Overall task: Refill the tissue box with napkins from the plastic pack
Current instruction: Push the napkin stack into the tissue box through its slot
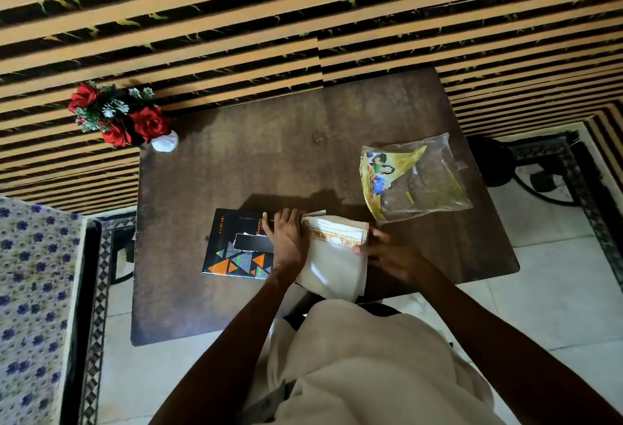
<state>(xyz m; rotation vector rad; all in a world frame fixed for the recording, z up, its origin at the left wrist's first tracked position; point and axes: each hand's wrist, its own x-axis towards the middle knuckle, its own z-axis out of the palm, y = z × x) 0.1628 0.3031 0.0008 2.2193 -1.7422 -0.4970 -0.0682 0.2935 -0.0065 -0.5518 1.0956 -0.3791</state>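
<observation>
A black tissue box (232, 246) with orange and grey triangles and a dark slot on top lies flat near the table's front edge. My left hand (286, 239) presses flat on the box's right end, fingers straight. A stack of white napkins (333, 259) with a gold printed band juts out of that end toward the right. My right hand (387, 252) holds the stack's right edge with curled fingers. The plastic pack (414, 177), clear with a yellow printed label, lies flattened on the table to the right, apart from both hands.
The dark wooden table (269, 155) carries a white vase of red artificial roses (121, 114) at its back left corner. A striped wall stands behind it. A flower-patterned cloth (33, 306) covers furniture at the left. Pale tiled floor lies at the right.
</observation>
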